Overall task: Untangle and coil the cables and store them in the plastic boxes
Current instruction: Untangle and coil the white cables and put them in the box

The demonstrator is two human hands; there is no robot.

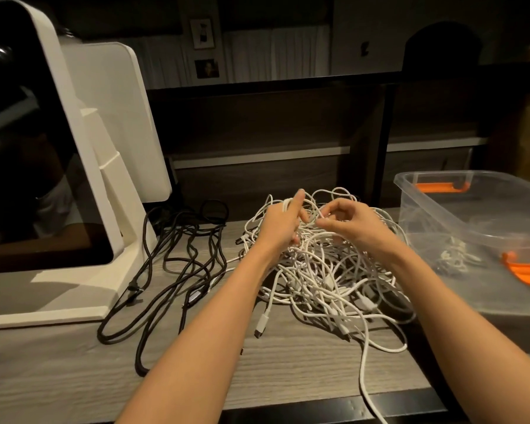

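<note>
- Risk: pulling one strand from the white cable tangle (322, 270) may cinch knots tighter, or drag the whole mass toward the desk (74, 362) edge, where one strand already trails over.
- Risk: black cables (178, 270) beside it could get caught up.
- Left hand (280, 223): grasping white strands, index finger extended.
- Right hand (349, 221): pinching a white strand at the heap's top.
- Tangle: thin white leads, several plugs showing, piled mid-desk, just left of the clear plastic box (435, 206).
</note>
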